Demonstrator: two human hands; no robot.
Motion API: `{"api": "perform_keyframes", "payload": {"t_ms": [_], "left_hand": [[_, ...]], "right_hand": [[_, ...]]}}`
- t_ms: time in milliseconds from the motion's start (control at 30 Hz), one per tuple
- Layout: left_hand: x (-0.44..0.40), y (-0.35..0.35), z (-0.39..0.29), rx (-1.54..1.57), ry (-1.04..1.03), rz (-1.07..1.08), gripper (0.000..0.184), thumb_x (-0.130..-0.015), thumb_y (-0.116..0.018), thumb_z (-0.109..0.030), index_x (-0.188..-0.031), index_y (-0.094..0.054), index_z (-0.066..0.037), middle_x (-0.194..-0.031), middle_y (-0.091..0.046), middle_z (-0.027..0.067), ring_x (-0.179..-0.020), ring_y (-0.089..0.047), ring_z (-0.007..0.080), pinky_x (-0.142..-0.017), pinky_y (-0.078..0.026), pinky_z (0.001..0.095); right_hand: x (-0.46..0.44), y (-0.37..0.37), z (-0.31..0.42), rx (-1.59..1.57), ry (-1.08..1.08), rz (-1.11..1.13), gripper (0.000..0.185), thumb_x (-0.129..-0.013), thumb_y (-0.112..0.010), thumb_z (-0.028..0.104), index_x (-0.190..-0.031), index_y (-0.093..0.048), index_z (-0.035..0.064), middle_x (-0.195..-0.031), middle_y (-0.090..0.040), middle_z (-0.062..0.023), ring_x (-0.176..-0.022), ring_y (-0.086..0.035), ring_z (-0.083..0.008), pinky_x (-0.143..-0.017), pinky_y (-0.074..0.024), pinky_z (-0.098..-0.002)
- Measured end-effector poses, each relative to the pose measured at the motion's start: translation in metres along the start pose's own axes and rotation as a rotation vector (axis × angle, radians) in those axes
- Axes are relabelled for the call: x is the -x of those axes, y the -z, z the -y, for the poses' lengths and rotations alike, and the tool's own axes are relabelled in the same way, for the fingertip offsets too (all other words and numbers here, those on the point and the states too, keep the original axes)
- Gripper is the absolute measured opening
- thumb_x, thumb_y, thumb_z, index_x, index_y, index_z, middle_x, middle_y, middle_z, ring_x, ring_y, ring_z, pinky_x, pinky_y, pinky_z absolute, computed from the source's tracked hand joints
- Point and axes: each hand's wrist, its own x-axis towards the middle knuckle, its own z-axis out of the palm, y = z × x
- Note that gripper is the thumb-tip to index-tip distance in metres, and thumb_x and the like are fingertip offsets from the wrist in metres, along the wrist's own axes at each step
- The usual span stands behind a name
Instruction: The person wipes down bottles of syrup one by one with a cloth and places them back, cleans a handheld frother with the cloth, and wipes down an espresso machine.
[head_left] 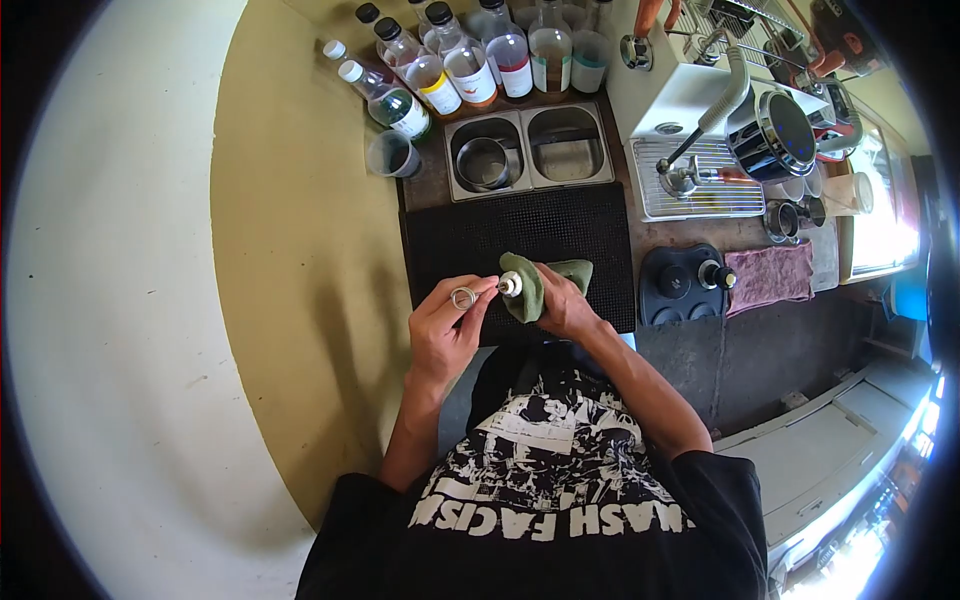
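Observation:
Over the black mat, my right hand (570, 308) is closed around a folded green cloth (522, 300). A small white and silver nozzle-like tip (511, 284) sticks out of the cloth towards the left; what it belongs to is hidden. Just left of it, my left hand (442, 325) is closed, with thumb and fingers pinched beside the tip. A round, silver, ring-like metal piece (464, 298) shows at the left fingers. Whether it is a separate part or the end of a longer piece, I cannot tell.
A black ribbed mat (460, 230) lies below my hands. Behind it are two metal sink-like wells (565, 150), a clear cup (392, 155) and several labelled bottles (470, 70). To the right stand a drip tray (710, 195), a black tamping stand (670, 290) and a pink cloth (770, 276).

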Motion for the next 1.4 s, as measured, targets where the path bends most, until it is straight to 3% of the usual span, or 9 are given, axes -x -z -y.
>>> {"api": "perform_keyframes", "payload": {"t_ms": [367,467,700,800,900,1100,1400], "left_hand": [[-0.009,-0.004,-0.007,-0.064,0.008,0.028,0.01,-0.081,-0.067,0.004,-0.09,-0.069,0.001,-0.087,-0.069,0.0119,-0.074,-0.066,0.0203,-0.065,-0.052,0.028],[-0.007,-0.006,-0.011,-0.073,0.012,0.045,0.01,-0.08,-0.067,0.004,-0.09,-0.069,0.001,-0.086,-0.069,0.012,-0.074,-0.066,0.0209,-0.066,-0.052,0.0283],[-0.003,-0.01,-0.025,-0.109,0.03,0.074,0.013,-0.079,-0.068,0.005,-0.092,-0.07,0.0,-0.086,-0.068,0.012,-0.075,-0.066,0.021,-0.066,-0.052,0.0287],[0.001,-0.013,-0.019,-0.132,-0.039,0.051,0.017,-0.079,-0.069,0.003,-0.096,-0.069,-0.001,-0.088,-0.065,0.0107,-0.072,-0.065,0.0215,-0.061,-0.052,0.0288],[0.003,-0.017,-0.027,-0.144,0.001,0.039,0.016,-0.079,-0.068,0.005,-0.094,-0.07,-0.002,-0.087,-0.067,0.0112,-0.074,-0.066,0.0214,-0.065,-0.052,0.0293],[0.014,-0.024,-0.022,-0.195,-0.013,-0.031,0.013,-0.082,-0.067,0.003,-0.095,-0.07,0.0,-0.087,-0.067,0.0116,-0.073,-0.066,0.0179,-0.062,-0.052,0.0267],[-0.001,-0.016,-0.013,-0.041,0.193,0.086,0.01,-0.089,-0.06,0.002,-0.094,-0.065,0.009,-0.092,-0.067,0.0136,-0.076,-0.067,0.0157,-0.067,-0.056,0.0256]], "right_hand": [[0.004,0.003,0.004,-0.008,0.028,-0.037,0.065,-0.072,-0.071,0.01,-0.13,-0.043,0.0033,-0.113,-0.056,-0.0174,-0.1,-0.058,-0.0383,-0.082,-0.0511,-0.0437],[0.01,-0.004,-0.003,0.005,0.015,0.0,0.076,-0.066,-0.071,0.004,-0.135,-0.039,0.0071,-0.123,-0.052,-0.0175,-0.105,-0.058,-0.0373,-0.086,-0.0514,-0.0414],[0.013,0.003,0.005,0.024,0.05,-0.101,0.07,-0.064,-0.075,0.009,-0.128,-0.046,0.0052,-0.126,-0.047,-0.0143,-0.11,-0.054,-0.0345,-0.088,-0.0499,-0.0413],[0.015,0.0,-0.001,0.035,0.036,-0.084,0.067,-0.064,-0.074,0.008,-0.125,-0.048,0.004,-0.127,-0.045,-0.0136,-0.111,-0.053,-0.0335,-0.088,-0.0495,-0.0403],[0.017,-0.001,-0.004,0.035,0.03,-0.067,0.064,-0.063,-0.074,0.008,-0.122,-0.048,0.0034,-0.125,-0.047,-0.014,-0.11,-0.054,-0.0338,-0.088,-0.049,-0.0399],[0.009,0.003,-0.002,-0.007,-0.011,-0.105,0.061,-0.064,-0.071,0.005,-0.121,-0.049,0.0033,-0.12,-0.049,-0.0144,-0.108,-0.054,-0.0343,-0.088,-0.0482,-0.0401],[0.015,0.002,-0.001,0.044,0.026,-0.068,0.063,-0.063,-0.07,0.003,-0.122,-0.048,0.0036,-0.122,-0.047,-0.0143,-0.106,-0.055,-0.0351,-0.09,-0.0469,-0.0417]]}}
